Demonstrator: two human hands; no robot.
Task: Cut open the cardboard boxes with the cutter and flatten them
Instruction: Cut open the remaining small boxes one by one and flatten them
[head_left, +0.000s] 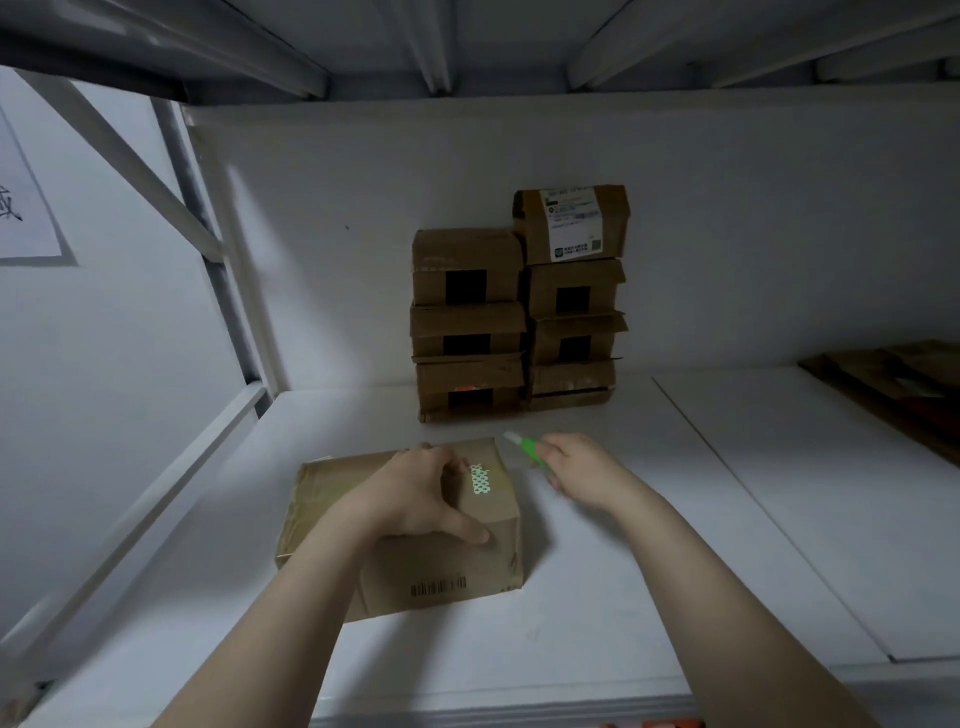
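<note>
The cardboard box (441, 566) lies closed near the front edge of the white shelf (649, 571), left of its middle, with a barcode (438, 587) on the face turned toward the person. What is inside cannot be seen.

The left hand (415, 493) grips the box from above. Its fingers are spread wide and curl over the far top edge, and the thumb presses flat on the top.

Just beside the box's far right corner, the right hand (576, 467) is closed around the green cutter (524, 449). The cutter's pale tip points toward that corner. The tip is blurred, so I cannot tell whether it touches the cardboard.

At the back edge, against the wall, stand the stacked boxes (467, 322) in two columns that touch. Most have a dark square opening in the front, and nothing inside them can be made out. The top right one carries a white label (574, 223).

Flattened cardboard (893, 384) lies at the right edge, well apart from the hands.
</note>
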